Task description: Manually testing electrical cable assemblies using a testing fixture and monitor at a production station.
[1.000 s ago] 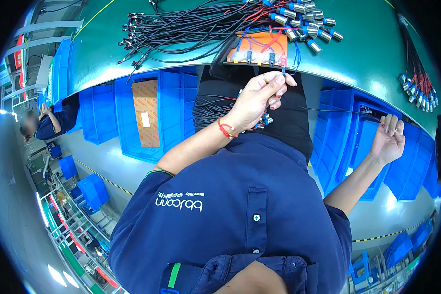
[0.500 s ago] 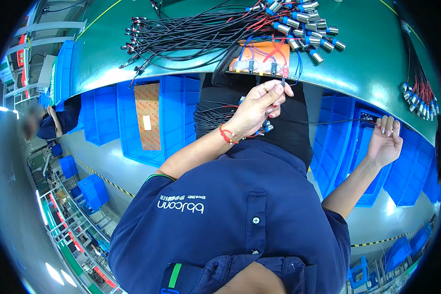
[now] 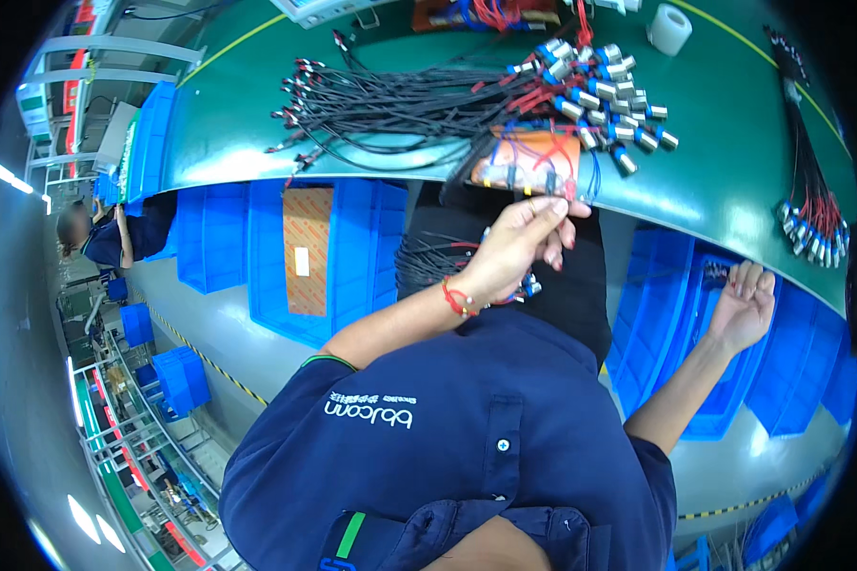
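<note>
My left hand (image 3: 519, 247), with a red bracelet at its wrist, is raised to the table's near edge. Its thumb and forefinger pinch the end of a thin black cable, mostly hidden by the fingers, close to a red terminal on an orange fixture (image 3: 533, 150). Red and blue wires and whitish glue cover that fixture. Off to the right, over blue bins, my right hand (image 3: 745, 309) has its fingers curled closed; what they hold is too small to make out. More black cables (image 3: 433, 262) with metal connectors lie across my lap.
On the green table (image 3: 229, 124) a large bundle of black cables (image 3: 400, 100) ends in silver and blue connectors (image 3: 609, 95). Another cable bundle (image 3: 809, 200) hangs at the right edge. A white roll (image 3: 669, 29) stands behind. Blue bins (image 3: 371, 257) line the table's underside; a co-worker (image 3: 114, 233) sits far left.
The view has shifted, so the table shows lower and farther right. My right fingers are more curled. The black cable that stretched between my hands no longer shows clearly. My left hand stays at the fixture.
</note>
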A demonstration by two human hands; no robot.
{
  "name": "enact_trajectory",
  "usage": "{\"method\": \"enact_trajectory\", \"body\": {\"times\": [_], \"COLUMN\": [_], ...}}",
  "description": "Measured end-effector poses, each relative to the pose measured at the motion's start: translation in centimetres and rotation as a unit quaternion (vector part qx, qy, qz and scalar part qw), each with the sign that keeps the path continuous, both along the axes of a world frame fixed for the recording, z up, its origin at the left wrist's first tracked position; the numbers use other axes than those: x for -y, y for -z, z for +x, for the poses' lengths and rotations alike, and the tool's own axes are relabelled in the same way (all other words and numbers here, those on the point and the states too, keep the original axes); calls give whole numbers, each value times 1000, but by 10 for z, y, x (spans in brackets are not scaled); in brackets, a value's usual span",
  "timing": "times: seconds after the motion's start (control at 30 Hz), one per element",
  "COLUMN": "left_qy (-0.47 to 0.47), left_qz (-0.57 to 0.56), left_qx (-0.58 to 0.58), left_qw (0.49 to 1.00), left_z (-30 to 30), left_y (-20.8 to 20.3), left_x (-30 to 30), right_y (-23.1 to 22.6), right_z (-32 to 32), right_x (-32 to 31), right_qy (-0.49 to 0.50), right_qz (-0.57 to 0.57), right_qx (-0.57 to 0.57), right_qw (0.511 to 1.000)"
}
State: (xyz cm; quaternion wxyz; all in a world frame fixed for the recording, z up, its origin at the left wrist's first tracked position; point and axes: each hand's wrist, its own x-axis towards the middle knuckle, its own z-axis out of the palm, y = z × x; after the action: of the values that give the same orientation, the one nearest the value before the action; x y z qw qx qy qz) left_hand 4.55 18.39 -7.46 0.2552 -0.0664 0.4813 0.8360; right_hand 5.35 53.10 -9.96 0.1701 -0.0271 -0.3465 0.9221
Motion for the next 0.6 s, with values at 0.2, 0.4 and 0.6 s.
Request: {"method": "enact_trajectory", "body": {"times": [0.2,0.4,0.6], "left_qy": [10,-6,31], "left_qz": [-23,-25,-39], "left_qx": [19,18,6], "left_qw": [1000,1000,999], "left_z": [-5,-5,3], "left_y": [-12,-4,-12], "left_x": [-4,-11,-5], "right_y": [-7,-10,-16], "right_z": [1,6,10], "right_x": [0,-1,-17], "right_qy": [26,58,92], "right_qz": [35,70,121], "right_qx": [-1,6,-29], "right_qw": [999,996,988]}}
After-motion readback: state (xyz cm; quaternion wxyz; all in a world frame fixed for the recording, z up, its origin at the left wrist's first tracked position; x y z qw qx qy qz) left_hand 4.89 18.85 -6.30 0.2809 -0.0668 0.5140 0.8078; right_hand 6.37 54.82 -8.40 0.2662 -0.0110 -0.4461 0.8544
